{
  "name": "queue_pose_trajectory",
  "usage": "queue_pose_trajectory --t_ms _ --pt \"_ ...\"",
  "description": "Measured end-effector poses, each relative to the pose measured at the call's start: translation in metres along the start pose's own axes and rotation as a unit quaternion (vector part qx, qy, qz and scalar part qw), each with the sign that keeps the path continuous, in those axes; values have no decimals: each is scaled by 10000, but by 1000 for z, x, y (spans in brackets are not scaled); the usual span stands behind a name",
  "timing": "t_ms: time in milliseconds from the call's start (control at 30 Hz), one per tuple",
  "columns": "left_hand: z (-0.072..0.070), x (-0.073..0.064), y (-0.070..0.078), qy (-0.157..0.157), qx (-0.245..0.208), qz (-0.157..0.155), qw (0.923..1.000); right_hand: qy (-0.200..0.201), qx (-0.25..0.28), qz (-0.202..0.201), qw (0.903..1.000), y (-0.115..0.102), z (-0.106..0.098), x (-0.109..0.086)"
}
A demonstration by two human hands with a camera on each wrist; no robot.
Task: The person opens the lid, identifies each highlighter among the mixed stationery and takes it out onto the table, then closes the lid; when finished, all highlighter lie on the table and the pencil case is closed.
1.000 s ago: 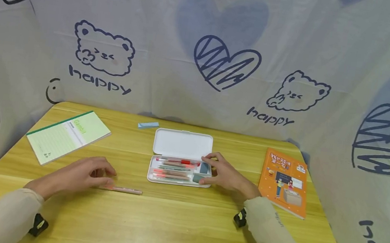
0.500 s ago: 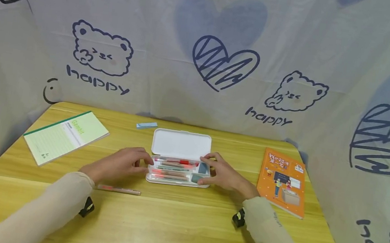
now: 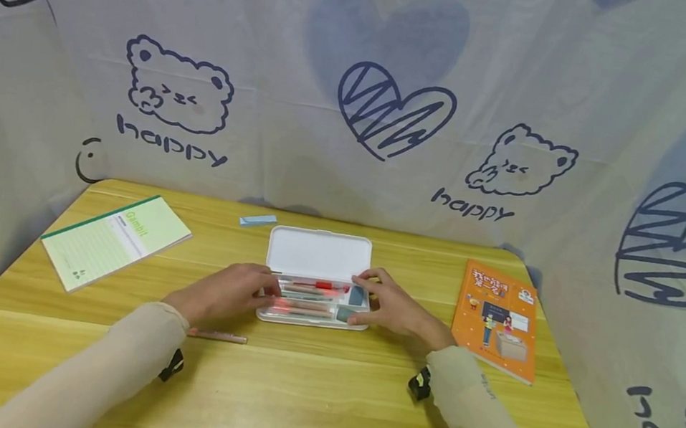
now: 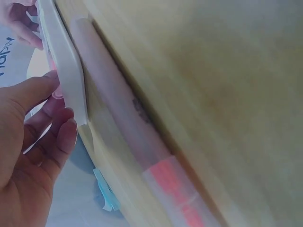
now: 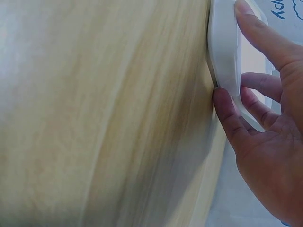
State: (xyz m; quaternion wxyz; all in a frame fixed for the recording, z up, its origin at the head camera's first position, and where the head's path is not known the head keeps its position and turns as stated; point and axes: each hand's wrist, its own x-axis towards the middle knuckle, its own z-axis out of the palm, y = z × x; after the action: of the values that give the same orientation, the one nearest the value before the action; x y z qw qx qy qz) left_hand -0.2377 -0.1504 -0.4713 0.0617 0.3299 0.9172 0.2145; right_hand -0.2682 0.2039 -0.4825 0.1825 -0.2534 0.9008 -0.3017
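Observation:
A white pencil case (image 3: 319, 254) lies with its lid up in the middle of the table, several pens and pencils (image 3: 305, 305) in it. My left hand (image 3: 231, 293) is at its left end. In the left wrist view, thumb and forefinger pinch the pink end of a pen (image 4: 57, 93) at the case's edge. My right hand (image 3: 398, 309) grips the case's right end, thumb at the front side and fingers toward the back, beside grey-blue blocks (image 3: 357, 296). A pinkish pen (image 3: 219, 336) lies on the table in front of the case, partly behind my left wrist.
On the left lies a pale green notebook (image 3: 118, 242), and on the right an orange book (image 3: 496, 321). A small light blue strip (image 3: 257, 220) is near the back edge. Printed cloth (image 3: 286, 149) hangs around the table's back and sides.
My left hand has moved right and away from the pen on the table to the left end of the pencil case, where it pinches a pen. My right hand has stayed on the case.

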Motion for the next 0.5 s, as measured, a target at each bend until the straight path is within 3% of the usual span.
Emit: queue_pose_trajectory --t_ms 133,300,500 --pt "0 -2 -1 234 108 123 9996 -2 -34 -16 10000 1 -1 0" --pt "-10 -12 -4 460 -289 -105 9985 28 -27 11 10000 1 -2 -1" --pt "-25 -48 -15 678 -608 -80 9958 21 -81 27 10000 0 -2 -1"
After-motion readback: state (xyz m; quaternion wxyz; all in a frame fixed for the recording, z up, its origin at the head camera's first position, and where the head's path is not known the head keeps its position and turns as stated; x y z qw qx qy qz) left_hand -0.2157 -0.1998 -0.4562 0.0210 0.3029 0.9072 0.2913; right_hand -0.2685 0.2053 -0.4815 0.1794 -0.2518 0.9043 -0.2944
